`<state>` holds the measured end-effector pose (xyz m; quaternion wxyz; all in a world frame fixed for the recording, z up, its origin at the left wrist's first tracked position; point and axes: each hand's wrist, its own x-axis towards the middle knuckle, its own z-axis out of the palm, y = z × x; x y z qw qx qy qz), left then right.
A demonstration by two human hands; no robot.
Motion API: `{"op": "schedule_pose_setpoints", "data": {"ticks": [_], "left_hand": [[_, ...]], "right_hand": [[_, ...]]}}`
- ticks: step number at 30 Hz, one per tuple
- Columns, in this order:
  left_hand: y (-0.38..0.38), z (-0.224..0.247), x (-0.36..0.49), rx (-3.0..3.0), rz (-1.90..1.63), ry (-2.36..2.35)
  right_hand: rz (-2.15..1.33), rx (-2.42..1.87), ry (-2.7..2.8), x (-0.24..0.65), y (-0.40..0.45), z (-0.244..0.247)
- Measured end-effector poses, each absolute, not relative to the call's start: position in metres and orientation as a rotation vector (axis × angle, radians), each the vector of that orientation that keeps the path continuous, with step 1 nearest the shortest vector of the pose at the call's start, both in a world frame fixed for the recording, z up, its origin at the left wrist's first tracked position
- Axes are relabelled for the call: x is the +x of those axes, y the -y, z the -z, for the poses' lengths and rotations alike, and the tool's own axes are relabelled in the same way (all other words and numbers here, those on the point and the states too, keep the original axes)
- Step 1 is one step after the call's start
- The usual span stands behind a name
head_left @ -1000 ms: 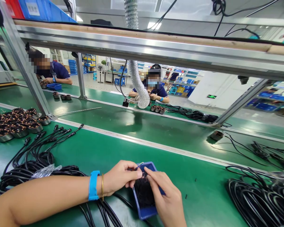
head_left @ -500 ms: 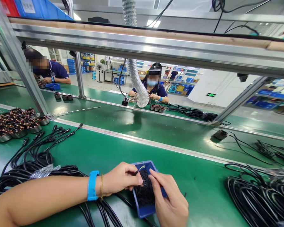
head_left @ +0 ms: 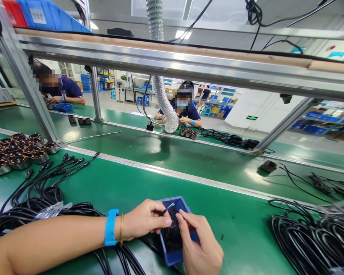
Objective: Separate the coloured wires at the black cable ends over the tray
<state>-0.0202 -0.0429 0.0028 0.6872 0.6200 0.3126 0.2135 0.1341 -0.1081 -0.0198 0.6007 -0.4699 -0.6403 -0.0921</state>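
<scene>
My left hand (head_left: 149,218), with a blue band and a gold bracelet at the wrist, pinches a black cable whose stripped end shows thin coloured wires (head_left: 169,206). Close on its right, my right hand (head_left: 200,238) has thumb and forefinger pressed together near the wire ends; whatever sits between those fingertips is too small to make out. Both hands are over a blue plastic bin (head_left: 172,259) filled with short black tube pieces (head_left: 172,238). More black cables (head_left: 126,254) run beneath my left forearm.
Coiled black cables (head_left: 312,236) lie at right, and a cable bundle with connectors (head_left: 46,191) at left. Copper-wound motor stators (head_left: 20,152) stand behind it. A metal frame post (head_left: 31,84) and a hanging silver duct (head_left: 163,99) rise ahead. Two people sit across the bench.
The view has shifted slightly. My right hand's fingertips have come a little closer to the left hand, which keeps its pinch on the cable.
</scene>
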Motion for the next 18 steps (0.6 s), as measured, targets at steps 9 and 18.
{"op": "schedule_pose_setpoints", "data": {"ticks": [9,18], "left_hand": [[0.042,-0.005,-0.021,1.386,-0.551,-0.712],[0.039,0.022,-0.006,1.318,-0.609,-0.653]], "right_hand": [[0.157,-1.055,1.553,0.136,0.106,0.020],[-0.022,-1.040,1.813,0.166,0.095,0.037]]}}
